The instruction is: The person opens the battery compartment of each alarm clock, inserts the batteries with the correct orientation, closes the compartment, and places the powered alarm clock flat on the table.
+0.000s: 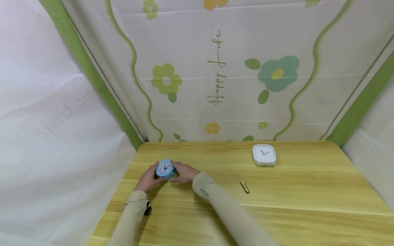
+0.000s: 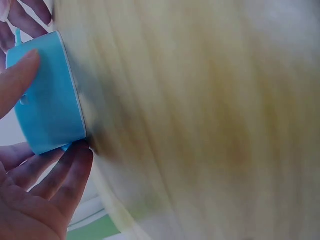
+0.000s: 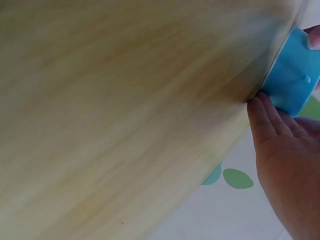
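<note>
Flower-printed white fabric point(image 1: 234, 44) hangs behind a wood-grain counter point(image 1: 203, 215). Toward its left end, a round blue analog clock point(image 1: 164, 168) sits dial-up between two hands: the left hand point(image 1: 148, 179) has its grip curled around one side, the right hand point(image 1: 185, 172) around the other. Well apart, rightward, lie a gold battery point(image 1: 245, 187) and, behind it, a white rounded-square clock point(image 1: 264, 155).

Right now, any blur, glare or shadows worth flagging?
Head: blue clock and white clock fairly sharp, soft shadow along the right sleeve. Left wrist: tabletop blurred, pale glare top right. Right wrist: tabletop soft too, dark shadow beside the blue clock.
</note>
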### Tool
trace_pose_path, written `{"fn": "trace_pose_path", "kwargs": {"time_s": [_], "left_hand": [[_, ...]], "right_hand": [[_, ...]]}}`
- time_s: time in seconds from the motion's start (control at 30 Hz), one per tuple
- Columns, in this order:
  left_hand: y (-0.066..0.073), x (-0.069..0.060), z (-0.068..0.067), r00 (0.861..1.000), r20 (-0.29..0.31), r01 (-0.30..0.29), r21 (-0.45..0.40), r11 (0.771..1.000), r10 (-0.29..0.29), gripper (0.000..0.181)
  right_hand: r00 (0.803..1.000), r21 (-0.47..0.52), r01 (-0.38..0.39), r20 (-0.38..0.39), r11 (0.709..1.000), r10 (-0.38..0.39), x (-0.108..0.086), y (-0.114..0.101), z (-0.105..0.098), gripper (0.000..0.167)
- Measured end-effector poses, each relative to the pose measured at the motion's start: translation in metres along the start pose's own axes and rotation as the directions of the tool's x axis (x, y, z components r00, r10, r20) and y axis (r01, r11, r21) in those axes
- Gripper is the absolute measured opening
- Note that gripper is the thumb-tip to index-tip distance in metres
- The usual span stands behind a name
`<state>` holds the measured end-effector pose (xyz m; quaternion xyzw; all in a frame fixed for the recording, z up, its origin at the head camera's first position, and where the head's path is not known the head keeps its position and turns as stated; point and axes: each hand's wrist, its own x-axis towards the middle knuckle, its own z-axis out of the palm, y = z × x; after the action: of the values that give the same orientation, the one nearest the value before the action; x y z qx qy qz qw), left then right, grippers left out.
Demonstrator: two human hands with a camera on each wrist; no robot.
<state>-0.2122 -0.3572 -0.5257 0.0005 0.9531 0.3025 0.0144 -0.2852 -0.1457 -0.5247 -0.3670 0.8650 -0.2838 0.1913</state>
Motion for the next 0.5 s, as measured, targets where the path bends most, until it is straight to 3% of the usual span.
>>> {"fn": "trace_pose_path", "kwargs": {"time_s": [0.3, 0.5], "left_hand": [[0.018, 0.007, 0.008, 1.0, 0.004, -0.006, 0.011, 1.0, 0.006, 0.09], [0.035, 0.015, 0.024, 0.999, 0.006, -0.042, 0.005, 0.999, 0.042, 0.089]], "right_hand": [[1.0, 0.033, -0.004, -0.005, 0.999, 0.004, -0.01, 0.019, -0.012, 0.092], [1.0, -0.001, -0.008, -0.008, 1.0, 0.008, -0.028, 0.032, -0.028, 0.089]]}}
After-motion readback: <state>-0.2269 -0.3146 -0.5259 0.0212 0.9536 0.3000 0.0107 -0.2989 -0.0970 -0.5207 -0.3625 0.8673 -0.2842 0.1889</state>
